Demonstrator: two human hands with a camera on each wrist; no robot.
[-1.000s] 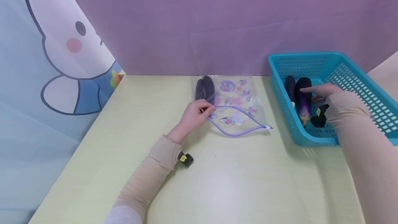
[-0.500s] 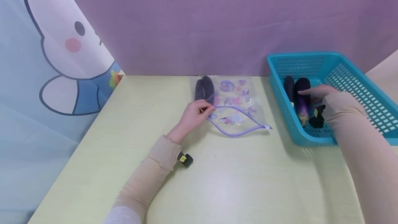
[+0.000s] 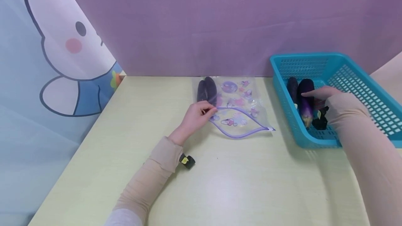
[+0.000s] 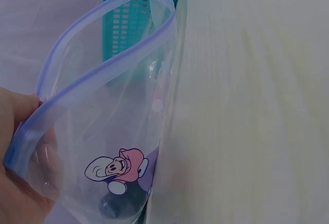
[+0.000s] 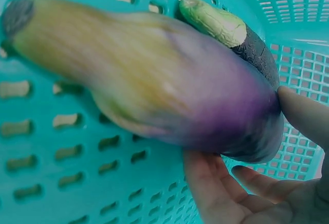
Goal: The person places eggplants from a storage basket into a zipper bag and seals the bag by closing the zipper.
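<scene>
My left hand (image 3: 198,115) pinches the left corner of a clear zip bag (image 3: 240,123) with cartoon prints and a purple zip edge. The bag's mouth gapes towards me. Two dark eggplants (image 3: 207,90) lie inside it at the left. Over in the blue-green basket (image 3: 314,141), my right hand (image 3: 323,93) grips a purple eggplant (image 3: 305,104). In the right wrist view, the thumb is on one side of that eggplant (image 5: 169,80) and the fingers are under the other. A slimmer dark vegetable with a pale green end (image 5: 216,23) lies beside it, along the basket's left wall.
The pale table (image 3: 226,184) stretches towards me from the bag. A purple cloth (image 3: 188,27) hangs behind its back edge, and a blue cartoon curtain (image 3: 19,132) hangs on the left. The basket's raised wall stands between the bag and my right hand.
My right hand has shifted slightly left and closer around the purple eggplant in the basket. My left hand and the bag stay where they were.
</scene>
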